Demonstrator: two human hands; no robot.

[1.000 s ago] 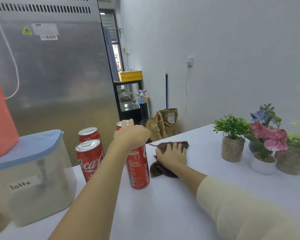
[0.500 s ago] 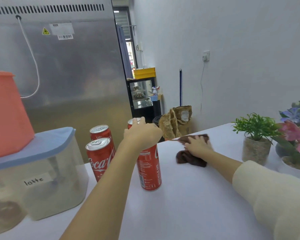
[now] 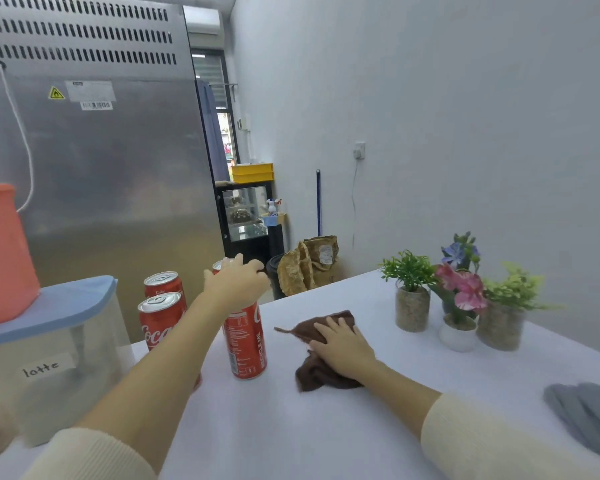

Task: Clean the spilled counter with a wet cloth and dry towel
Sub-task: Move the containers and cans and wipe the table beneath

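**Wiping beside a steadied can**

Covering the white counter (image 3: 326,427), a spill isn't discernible. The right hand (image 3: 343,344) presses the brown cloth (image 3: 312,375) flat, fingers straight and together. The left hand (image 3: 236,285) curls over the tall Coca-Cola can (image 3: 245,341). A wide swipe could topple it. A grey towel (image 3: 586,410) waits near the right edge.

Three red aluminium cola cans (image 3: 245,341) are standing at the left — three small potted artificial plants (image 3: 413,306) are sitting far right. One brown cloth (image 3: 312,372), one grey towel (image 3: 586,414).
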